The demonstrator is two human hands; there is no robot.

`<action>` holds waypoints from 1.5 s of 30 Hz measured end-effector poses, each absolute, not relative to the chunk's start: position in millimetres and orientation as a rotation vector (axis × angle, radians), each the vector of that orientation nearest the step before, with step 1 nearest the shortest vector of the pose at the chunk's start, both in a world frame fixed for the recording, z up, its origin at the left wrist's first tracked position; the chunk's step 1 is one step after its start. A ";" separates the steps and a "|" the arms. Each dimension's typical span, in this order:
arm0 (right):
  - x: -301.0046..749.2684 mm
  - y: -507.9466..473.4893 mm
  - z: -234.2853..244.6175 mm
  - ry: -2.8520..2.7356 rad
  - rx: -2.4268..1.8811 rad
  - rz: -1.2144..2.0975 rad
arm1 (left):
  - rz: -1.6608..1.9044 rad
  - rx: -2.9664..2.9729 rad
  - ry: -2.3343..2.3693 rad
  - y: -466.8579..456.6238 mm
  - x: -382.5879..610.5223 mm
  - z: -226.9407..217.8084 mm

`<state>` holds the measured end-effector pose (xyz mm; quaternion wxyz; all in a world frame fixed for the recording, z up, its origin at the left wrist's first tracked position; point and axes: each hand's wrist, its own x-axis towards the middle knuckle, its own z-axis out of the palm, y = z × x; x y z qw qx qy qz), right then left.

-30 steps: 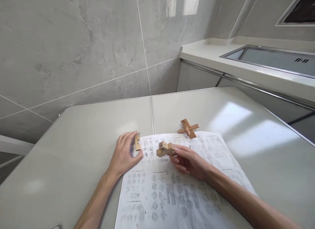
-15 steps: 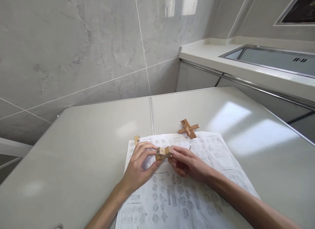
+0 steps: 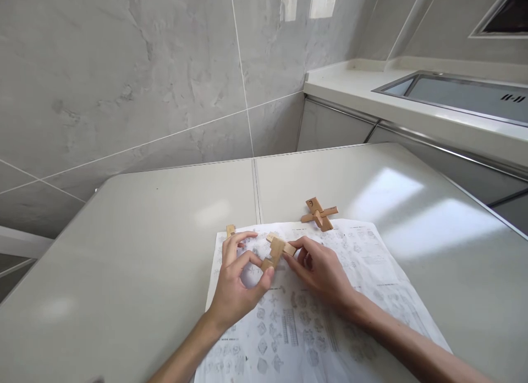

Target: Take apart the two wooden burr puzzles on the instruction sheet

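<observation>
Above the printed instruction sheet (image 3: pixel 297 317), both my hands hold light wooden puzzle pieces (image 3: pixel 275 252) that sit crosswise against each other. My left hand (image 3: pixel 241 281) pinches the lower left end between thumb and index finger, its other fingers curved away. With thumb and fingertips, my right hand (image 3: pixel 324 267) grips the right end. Whether the pieces are locked together I cannot tell. Beyond the sheet's far edge lies a cross-shaped assembly of wooden puzzle pieces (image 3: pixel 318 214), marked with a dark character. Another wooden piece (image 3: pixel 230 229) stands behind my left fingers, partly hidden.
The pale glossy table (image 3: pixel 165 251) has a seam running away from me. A grey tiled wall (image 3: pixel 124 86) rises behind it. At the right stands a white counter (image 3: pixel 342 89) with a sink (image 3: pixel 454 97).
The held wooden pieces have been turned, so the lettered face no longer shows. My left index finger and thumb have shifted to the lower end. The view has moved slightly.
</observation>
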<state>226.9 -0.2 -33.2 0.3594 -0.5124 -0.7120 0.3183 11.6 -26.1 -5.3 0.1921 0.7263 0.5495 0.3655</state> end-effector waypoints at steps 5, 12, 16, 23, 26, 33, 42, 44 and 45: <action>226.8 1.8 -33.8 -1.942 -1.328 0.504 | 1.132 2.214 1.685 -22.0 10.7 -11.1; 223.9 0.2 -38.1 -2.042 -1.338 0.259 | 1.058 2.444 1.751 -19.0 8.5 -13.9; 222.6 -1.9 -39.7 -2.092 -1.344 0.193 | 1.008 2.531 1.689 -19.4 8.6 -14.1; 222.4 -4.0 -43.4 -2.136 -1.262 0.194 | 0.944 2.585 1.515 -20.4 9.1 -12.1; 223.3 -3.9 -41.8 -2.135 -1.223 0.227 | 0.938 2.562 1.552 -20.0 7.9 -13.1; 223.0 -4.6 -35.9 -2.239 -1.075 0.364 | 0.854 2.535 1.525 -14.9 2.7 -17.3; 222.5 -4.4 -36.5 -2.250 -1.068 0.410 | 0.664 2.630 1.489 3.3 -18.6 -10.1; 222.7 -4.0 -36.0 -2.256 -1.059 0.419 | 0.660 2.613 1.540 7.1 -25.2 -8.7; 222.7 -3.8 -35.9 -2.258 -1.056 0.426 | 0.660 2.593 1.558 8.7 -28.4 -8.5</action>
